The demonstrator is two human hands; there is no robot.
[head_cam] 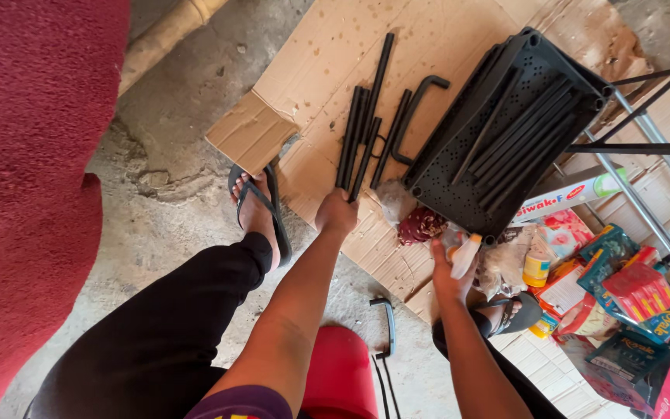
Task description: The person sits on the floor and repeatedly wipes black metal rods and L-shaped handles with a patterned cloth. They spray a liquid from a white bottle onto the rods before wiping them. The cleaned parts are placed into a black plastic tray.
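The black tubes (354,143) lie in a loose bundle on the flattened cardboard (335,54) spread over the concrete floor, and your left hand (336,213) has its grip closed around their near ends. None of them looks joined to anything yet. Beside the bundle rest two bent black pieces (412,109), apart from your hand. To the right, the perforated black shelf panels (498,147) are stacked tilted against each other, with more straight tubes lying inside the top one, so the parts are unpacked and gathered but no frame stands, as far as you can judge from here. Your right hand (450,271) is down by the lower corner of the panels, fingers curled at a crumpled plastic bag (498,264); whether its grip has truly closed on the bag, you cannot tell. One more curved black piece (385,326) lies on the floor between your legs. Packets of groceries (622,295) are heaped at the right.
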